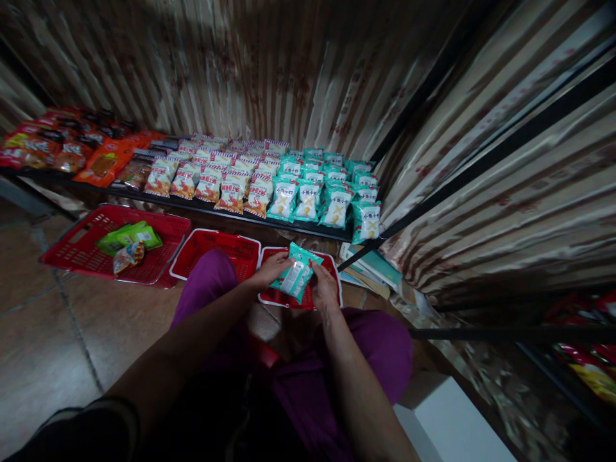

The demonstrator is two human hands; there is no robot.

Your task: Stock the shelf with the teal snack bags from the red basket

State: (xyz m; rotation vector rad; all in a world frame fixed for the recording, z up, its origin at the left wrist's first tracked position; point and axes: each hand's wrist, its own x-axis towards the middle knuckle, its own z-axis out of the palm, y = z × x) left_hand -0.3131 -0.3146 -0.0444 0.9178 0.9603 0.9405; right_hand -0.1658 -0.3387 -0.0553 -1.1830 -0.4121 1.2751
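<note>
Both hands hold a small stack of teal snack packets (297, 274) over a red basket (332, 262) in front of my knees. My left hand (272, 268) grips the stack's left side and my right hand (324, 287) grips its right side. Beyond them runs a low dark shelf (202, 206) with rows of packets: teal ones (332, 192) at the right, white and orange ones (226, 183) in the middle, orange and red ones (72, 151) at the left. I am crouched, with purple trousers (385, 346) showing below my arms.
Two more red baskets sit on the tiled floor: a middle one (219, 249) and a large left one (86, 240) holding green packets (129, 236) and a small colourful packet (128, 256). Books (378, 266) lie under the shelf's right end. A white box (452, 423) stands at lower right. Curtains hang behind.
</note>
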